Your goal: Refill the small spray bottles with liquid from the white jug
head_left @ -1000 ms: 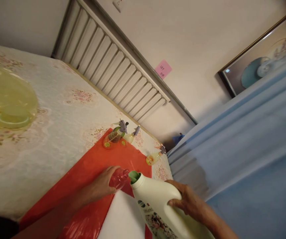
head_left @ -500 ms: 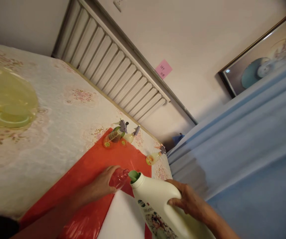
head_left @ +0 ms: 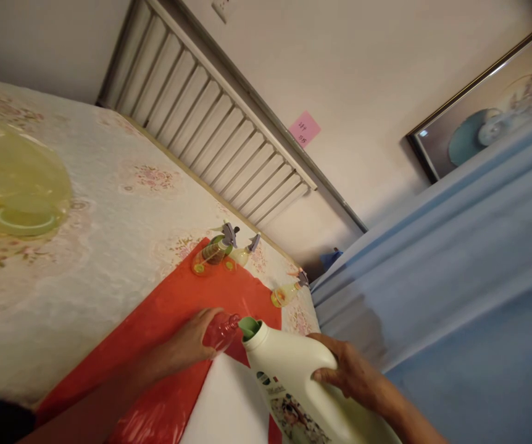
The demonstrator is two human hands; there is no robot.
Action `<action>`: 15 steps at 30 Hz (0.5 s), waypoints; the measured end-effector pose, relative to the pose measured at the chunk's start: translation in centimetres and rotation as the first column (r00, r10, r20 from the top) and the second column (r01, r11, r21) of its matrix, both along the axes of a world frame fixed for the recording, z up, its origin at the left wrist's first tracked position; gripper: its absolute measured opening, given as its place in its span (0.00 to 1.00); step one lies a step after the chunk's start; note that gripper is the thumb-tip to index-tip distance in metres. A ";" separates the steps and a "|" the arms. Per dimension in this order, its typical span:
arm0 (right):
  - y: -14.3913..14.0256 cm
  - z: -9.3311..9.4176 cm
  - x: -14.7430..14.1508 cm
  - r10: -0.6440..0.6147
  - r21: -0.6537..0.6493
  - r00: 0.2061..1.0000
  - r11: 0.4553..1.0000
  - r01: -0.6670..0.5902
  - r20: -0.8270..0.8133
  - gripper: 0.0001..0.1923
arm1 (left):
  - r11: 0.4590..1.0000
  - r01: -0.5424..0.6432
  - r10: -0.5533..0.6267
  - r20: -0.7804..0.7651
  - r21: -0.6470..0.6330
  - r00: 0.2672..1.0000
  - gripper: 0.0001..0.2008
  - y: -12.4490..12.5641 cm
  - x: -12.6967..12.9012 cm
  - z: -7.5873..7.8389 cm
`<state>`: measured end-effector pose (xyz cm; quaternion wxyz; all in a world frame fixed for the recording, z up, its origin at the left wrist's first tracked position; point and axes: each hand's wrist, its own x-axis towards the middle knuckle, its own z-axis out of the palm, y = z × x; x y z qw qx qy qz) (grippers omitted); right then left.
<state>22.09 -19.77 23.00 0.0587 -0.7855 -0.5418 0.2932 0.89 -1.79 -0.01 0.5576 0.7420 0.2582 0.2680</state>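
Head view, tilted hard, so the bench (head_left: 108, 203) with its floral cloth runs up to the left. The left hand (head_left: 187, 345) wraps a small clear bottle (head_left: 222, 330); its grip is clamped around the bottle's body, fingers curled over the near side, and only the neck and open mouth stick out past the fingertips. The right hand (head_left: 347, 370) is clamped on a big white jug (head_left: 294, 382), thumb on top and fingers under its far side. The jug is tipped over towards the left, and its green spout (head_left: 249, 327) sits just beside the small bottle's mouth; whether the 2 touch cannot be told. No liquid can be made out between them.

Both bottles hang over a red plastic sheet (head_left: 173, 308) and a white pad (head_left: 229, 401) lying on the bench. At the sheet's far edge stand 2 spray bottles (head_left: 222, 250) close together, and a 3rd spray bottle (head_left: 287, 291) lies off the sheet near the bench's edge.

The jug's lower half and its printed label are cut off by the bottom of the frame, as are both forearms. A blurred yellow-green see-through shape (head_left: 13, 185) fills the left side, too near to make out. Blue cloth (head_left: 455, 277) covers the right.
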 end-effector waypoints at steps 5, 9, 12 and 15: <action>0.1 0.2 -0.2 0.002 0.003 1.000 1.000 -0.002 0.011 0.30 | 0.999 -0.010 0.011 0.006 -0.034 1.000 0.40 0.0 -0.1 0.3; 0.2 0.3 -0.4 0.003 -0.005 1.000 1.000 -0.002 0.014 0.31 | 1.000 -0.009 0.009 0.010 -0.006 1.000 0.40 0.1 0.1 -0.1; 0.2 0.3 -0.5 -0.004 -0.015 1.000 1.000 0.004 0.019 0.31 | 1.000 -0.017 0.017 0.004 -0.008 1.000 0.39 0.1 0.1 -0.2; 0.2 0.3 -0.3 -0.005 -0.021 0.999 1.000 0.005 0.036 0.31 | 1.000 -0.012 0.012 -0.005 -0.018 1.000 0.39 0.0 0.0 -0.2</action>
